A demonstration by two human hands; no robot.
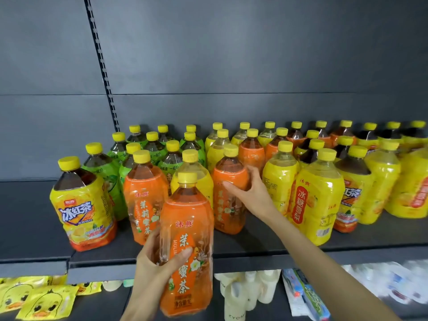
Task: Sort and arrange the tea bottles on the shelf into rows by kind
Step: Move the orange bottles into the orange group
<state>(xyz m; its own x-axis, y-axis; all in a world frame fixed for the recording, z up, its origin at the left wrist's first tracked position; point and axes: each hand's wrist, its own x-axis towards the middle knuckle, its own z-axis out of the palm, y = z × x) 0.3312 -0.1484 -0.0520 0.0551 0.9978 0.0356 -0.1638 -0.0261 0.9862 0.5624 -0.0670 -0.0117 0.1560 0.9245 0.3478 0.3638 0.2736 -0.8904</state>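
My left hand (159,258) grips an orange-labelled jasmine tea bottle (187,239), lifted in front of the dark shelf (254,249). My right hand (249,193) is curled round another orange bottle (228,188) that stands on the shelf. A third orange bottle (144,195) stands just left of the held one. Green-labelled bottles (148,149) crowd the back left. Yellow pear-drink bottles (317,195) and yellow iced black tea bottles (83,202) stand mixed across the shelf, with more orange ones (252,151) behind.
The shelf's front edge runs across the lower middle. Below it hang yellow duck-face packets (46,302) at left, white bottles (247,295) in the middle and wrapped goods (382,283) at right. A slotted upright (102,63) divides the grey back panel.
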